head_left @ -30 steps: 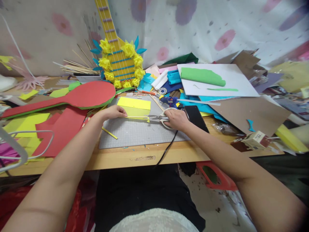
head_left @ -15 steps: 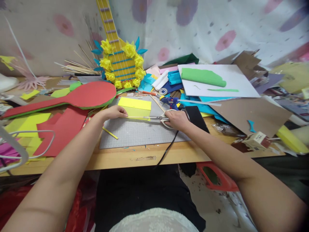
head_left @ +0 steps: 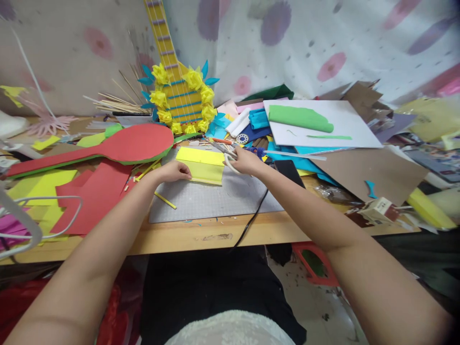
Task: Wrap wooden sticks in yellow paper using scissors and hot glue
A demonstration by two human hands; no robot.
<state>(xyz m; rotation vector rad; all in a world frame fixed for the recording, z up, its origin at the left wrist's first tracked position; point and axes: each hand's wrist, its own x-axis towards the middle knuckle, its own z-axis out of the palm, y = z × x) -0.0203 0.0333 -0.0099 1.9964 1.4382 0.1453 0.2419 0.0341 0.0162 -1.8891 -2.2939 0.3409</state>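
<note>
My left hand (head_left: 176,171) pinches the left near corner of a pale yellow sheet of paper (head_left: 206,173). A brighter yellow piece (head_left: 199,155) lies along the far side of that sheet. A thin strip shows along its near edge; whether it is fully separate I cannot tell. My right hand (head_left: 247,161) is closed around the handles of a pair of scissors (head_left: 231,163), beyond the sheet's right side. The blades point away to the left, toward an orange-handled tool (head_left: 222,141). Under the paper lies a grey cutting mat (head_left: 215,203), with a narrow yellow strip (head_left: 165,200) on its left part.
Left of the mat rests a red guitar-shaped cutout (head_left: 140,143) over red and yellow sheets. Behind stands a yellow paper guitar (head_left: 183,105) with flowers. To the right are a black phone (head_left: 289,171), a glue gun (head_left: 259,151), a cable (head_left: 251,220) and a white board (head_left: 323,127).
My right hand has carried the scissors up and away from the sheet's near edge, and the blades have swung to point farther back. My left hand stays at the paper's left corner.
</note>
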